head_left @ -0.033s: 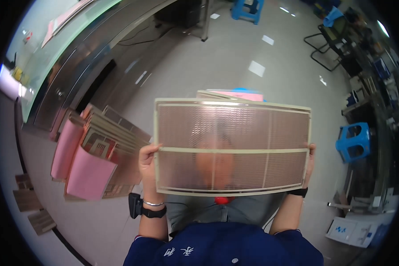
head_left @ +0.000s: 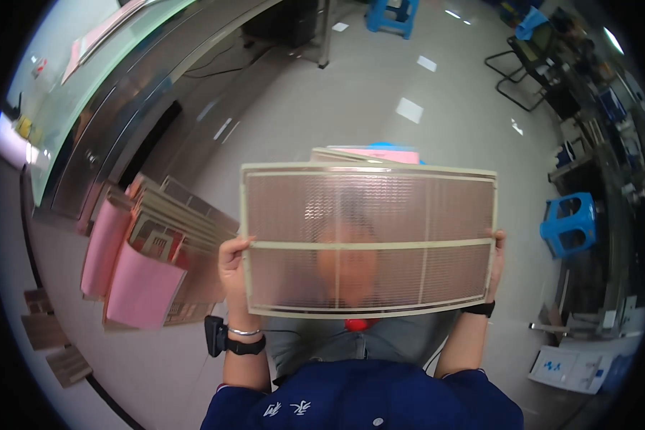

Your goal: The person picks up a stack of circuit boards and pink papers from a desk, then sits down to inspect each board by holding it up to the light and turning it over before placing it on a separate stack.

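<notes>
A wide rectangular panel (head_left: 380, 245) is held up in front of me. It has a thin cream frame, a cross bar and a brownish, shiny mesh-like sheet. My left hand (head_left: 233, 261) grips its left short edge, with the thumb near the end of the cross bar. On the opposite short edge my right hand (head_left: 498, 261) is closed, its fingers partly hidden by the frame. Beyond the panel's far edge, a pink sheet (head_left: 398, 155) and another cream frame edge show, with a bit of blue under them; the panel hides the rest.
To my left stands a bundle of similar framed panels (head_left: 193, 222) with pink sheets (head_left: 145, 283) around them. A blue stool (head_left: 568, 224) is at the right, another blue stool (head_left: 392, 16) far ahead. A glass-topped table (head_left: 86, 107) runs along the left; a chair (head_left: 527, 68) stands far right.
The panel and both hands sit slightly further left in the picture, and the surroundings have shifted left too. Both hands keep their hold.
</notes>
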